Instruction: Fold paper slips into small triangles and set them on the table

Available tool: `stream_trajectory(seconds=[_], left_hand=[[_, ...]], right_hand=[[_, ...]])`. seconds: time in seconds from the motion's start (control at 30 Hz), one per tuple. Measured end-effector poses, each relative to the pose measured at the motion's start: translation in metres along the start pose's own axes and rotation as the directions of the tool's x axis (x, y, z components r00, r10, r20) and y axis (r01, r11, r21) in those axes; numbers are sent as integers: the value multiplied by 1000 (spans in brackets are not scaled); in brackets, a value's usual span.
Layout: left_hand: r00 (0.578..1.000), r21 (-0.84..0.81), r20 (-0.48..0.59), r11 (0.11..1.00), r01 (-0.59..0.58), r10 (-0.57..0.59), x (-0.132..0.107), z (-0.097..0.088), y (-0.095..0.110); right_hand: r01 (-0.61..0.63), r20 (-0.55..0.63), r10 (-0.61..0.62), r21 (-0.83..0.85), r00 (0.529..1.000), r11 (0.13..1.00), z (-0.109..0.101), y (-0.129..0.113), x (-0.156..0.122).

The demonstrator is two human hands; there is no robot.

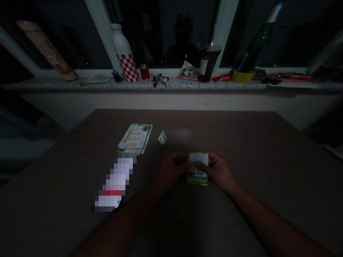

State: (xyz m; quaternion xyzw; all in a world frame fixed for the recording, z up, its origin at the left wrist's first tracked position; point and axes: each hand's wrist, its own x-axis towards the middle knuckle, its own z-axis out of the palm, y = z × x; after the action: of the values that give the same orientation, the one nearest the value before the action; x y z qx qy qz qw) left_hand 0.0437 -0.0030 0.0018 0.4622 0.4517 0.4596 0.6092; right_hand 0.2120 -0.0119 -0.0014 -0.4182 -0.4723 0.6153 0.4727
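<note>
Both hands meet at the middle of a dark wooden table (241, 150) over a small folded printed paper (198, 170) with green edges. My left hand (173, 170) pinches its left side with curled fingers. My right hand (218, 172) grips its right side, thumb lying across the top. The paper lies low, at or just above the tabletop. A tiny folded paper shape (162, 137) sits on the table beyond my left hand.
A stack of printed leaflets (135, 138) lies at the left, with a blurred-out flat object (115, 185) nearer. On the window sill (289, 85) behind stand a red-checked white bottle (124, 53), a dark cup (208, 62), a green bottle (257, 43), tape and small tools.
</note>
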Motion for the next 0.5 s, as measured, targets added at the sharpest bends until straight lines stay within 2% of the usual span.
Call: stream_trajectory(seconds=[0.5], left_hand=[[1000, 3, -20, 1000, -22, 22, 1, 0, -2]], right_hand=[[-4, 2, 4, -15, 1000, 1000, -1, 1, -1]])
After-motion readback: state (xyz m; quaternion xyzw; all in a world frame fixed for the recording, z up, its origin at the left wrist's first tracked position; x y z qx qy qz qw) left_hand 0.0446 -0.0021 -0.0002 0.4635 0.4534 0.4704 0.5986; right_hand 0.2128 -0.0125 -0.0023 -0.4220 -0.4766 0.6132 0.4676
